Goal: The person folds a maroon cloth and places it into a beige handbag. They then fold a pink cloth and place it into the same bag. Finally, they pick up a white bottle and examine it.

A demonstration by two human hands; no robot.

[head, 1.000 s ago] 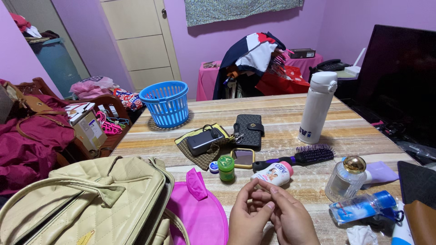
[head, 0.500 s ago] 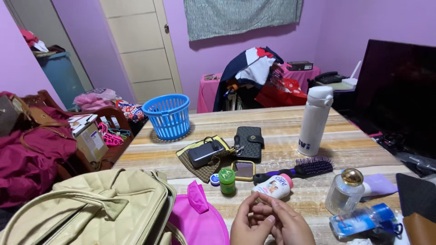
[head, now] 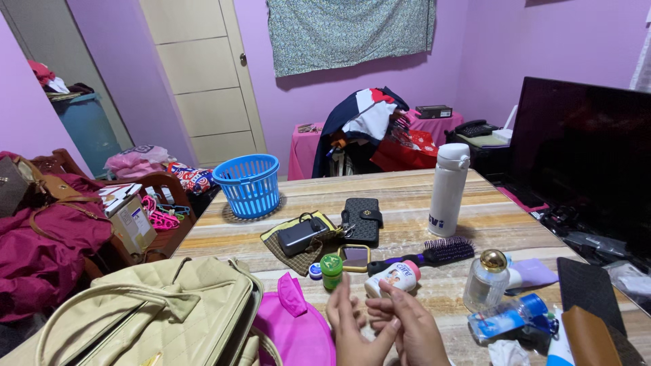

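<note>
Small bottle (head: 392,278), white with a pink cap, lies on its side on the wooden surface (head: 475,217), right past the fingertips. Left hand (head: 349,325) is open, fingers loosely spread; right hand (head: 410,325) loosely curled, holding nothing. Glass perfume bottle (head: 486,281) stands further right.
</note>
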